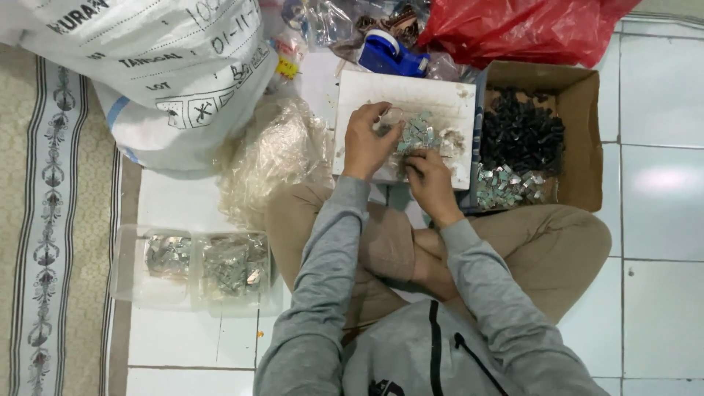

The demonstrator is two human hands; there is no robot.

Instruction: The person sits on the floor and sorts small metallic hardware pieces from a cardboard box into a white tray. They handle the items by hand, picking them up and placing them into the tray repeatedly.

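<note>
White board [440, 95] | left hand [369, 143] curled, grip unclear | right hand [431, 180] palm-down pinching silvery pieces [418, 137]

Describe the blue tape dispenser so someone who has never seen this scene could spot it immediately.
Start at the white board where both hands sort small silvery pieces. Just past its far edge, left of the red plastic bag, sits the tape dispenser. It is the only solid blue thing there, among clear plastic bags.

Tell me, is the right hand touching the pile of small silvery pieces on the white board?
Touching. The head view shows the right hand with its fingertips set into the near edge of the pile of small silvery pieces on the white board, with no gap visible.
</note>
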